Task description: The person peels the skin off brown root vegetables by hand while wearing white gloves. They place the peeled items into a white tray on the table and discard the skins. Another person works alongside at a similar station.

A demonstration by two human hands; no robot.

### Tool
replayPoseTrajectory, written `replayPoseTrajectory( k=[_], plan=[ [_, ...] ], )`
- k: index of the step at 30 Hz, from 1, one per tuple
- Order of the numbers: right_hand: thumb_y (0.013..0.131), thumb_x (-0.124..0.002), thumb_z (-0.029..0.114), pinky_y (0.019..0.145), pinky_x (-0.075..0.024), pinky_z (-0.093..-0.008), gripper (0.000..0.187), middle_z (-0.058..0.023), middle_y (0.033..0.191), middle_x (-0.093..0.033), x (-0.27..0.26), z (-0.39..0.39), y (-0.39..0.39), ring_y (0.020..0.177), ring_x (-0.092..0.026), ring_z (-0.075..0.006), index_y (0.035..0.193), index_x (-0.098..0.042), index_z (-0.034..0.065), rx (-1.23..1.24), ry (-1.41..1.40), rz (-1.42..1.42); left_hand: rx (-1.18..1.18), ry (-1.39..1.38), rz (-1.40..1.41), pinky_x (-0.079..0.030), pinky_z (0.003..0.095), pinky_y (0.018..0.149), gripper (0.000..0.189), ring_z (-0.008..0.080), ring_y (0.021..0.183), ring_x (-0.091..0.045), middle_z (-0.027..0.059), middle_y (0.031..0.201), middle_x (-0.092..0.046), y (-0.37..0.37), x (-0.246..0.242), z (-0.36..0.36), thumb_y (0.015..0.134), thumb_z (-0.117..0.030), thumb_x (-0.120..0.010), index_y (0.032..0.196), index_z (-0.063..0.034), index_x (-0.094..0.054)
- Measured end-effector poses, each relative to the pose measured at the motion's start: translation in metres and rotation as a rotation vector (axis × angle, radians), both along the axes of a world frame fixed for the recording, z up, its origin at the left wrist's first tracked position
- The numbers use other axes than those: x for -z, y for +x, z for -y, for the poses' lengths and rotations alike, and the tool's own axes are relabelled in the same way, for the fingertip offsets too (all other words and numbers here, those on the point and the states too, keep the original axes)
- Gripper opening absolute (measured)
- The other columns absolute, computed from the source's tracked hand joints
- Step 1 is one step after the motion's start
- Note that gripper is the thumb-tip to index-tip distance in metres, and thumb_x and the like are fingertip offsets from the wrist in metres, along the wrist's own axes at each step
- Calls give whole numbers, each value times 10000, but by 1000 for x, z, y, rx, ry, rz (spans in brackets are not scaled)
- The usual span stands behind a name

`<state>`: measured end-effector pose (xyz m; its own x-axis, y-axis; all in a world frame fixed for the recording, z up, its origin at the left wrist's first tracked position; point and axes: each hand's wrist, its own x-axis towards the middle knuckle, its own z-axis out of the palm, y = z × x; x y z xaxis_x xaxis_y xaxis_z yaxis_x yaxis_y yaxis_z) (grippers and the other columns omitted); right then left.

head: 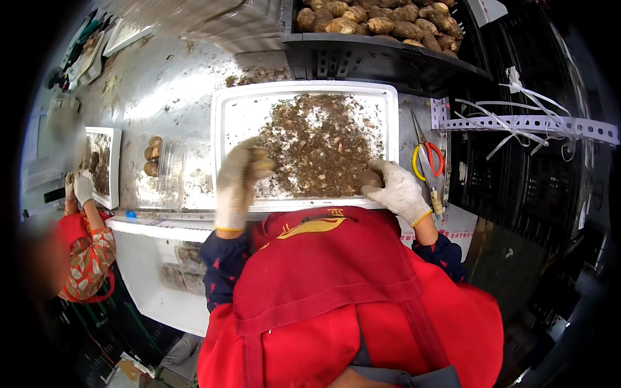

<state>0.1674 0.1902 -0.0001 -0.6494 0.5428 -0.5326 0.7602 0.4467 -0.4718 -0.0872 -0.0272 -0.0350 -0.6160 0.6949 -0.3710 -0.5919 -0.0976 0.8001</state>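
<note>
My right hand (398, 189), in a white knit glove, grips a round brown tuber (370, 179) at the near right corner of a white foam tray (218, 121). Over the tray's near left side is my left hand (242, 177), gloved too, its fingers curled and their tips yellowish. Motion blur hides whether anything is in it. Brown peelings and soil (315, 145) cover much of the tray's floor. Right of the tray lie scissors (428, 157) with one yellow and one red handle loop, beside a wooden-handled knife (435, 200).
Behind the tray, a black plastic crate (349, 58) holds many tubers (381, 25). A clear clamshell pack (171, 160) contains several tubers (151, 167). A perforated metal bar (533, 123) carries loose white straps. Below left stands a foam box (145, 286). A co-worker (87, 262) works at far left.
</note>
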Motion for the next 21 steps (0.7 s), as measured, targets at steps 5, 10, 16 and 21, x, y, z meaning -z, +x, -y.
replayPoseTrajectory(
  k=[5,10,16,21],
  plan=[
    [780,-751,215,955,-531,-350,616,-163,1234,-646,-25,10,-26,1122,-653,-276,1355,-580,75,78,-149,-558,343,-27,19,-592,346,775,524,254,928,-682,190,1147,-639,55,4,-26,1040,-313,-513,1392,67,-440],
    [793,-747,40,868,-541,-263,628,-120,1192,-645,-37,35,-59,982,-654,-151,1388,-547,48,40,-311,-830,275,217,307,-542,415,939,518,284,1138,-612,188,1390,-505,83,-9,-48,1078,-353,-361,1453,2,-388],
    [766,-797,111,841,-573,-317,651,-160,1278,-598,-27,27,-70,1039,-661,-234,1372,-562,87,-187,-34,-874,168,268,335,-529,408,980,493,289,1174,-596,169,1352,-548,75,-17,-41,1078,-370,-375,1406,-7,-437],
    [688,-861,278,921,-548,-405,803,-219,1318,-555,-36,30,-79,1117,-626,-371,1397,-523,112,-209,57,-751,96,246,508,-542,393,938,478,281,1147,-606,161,1313,-577,78,-21,-45,1073,-374,-403,1379,-11,-463]
  ],
)
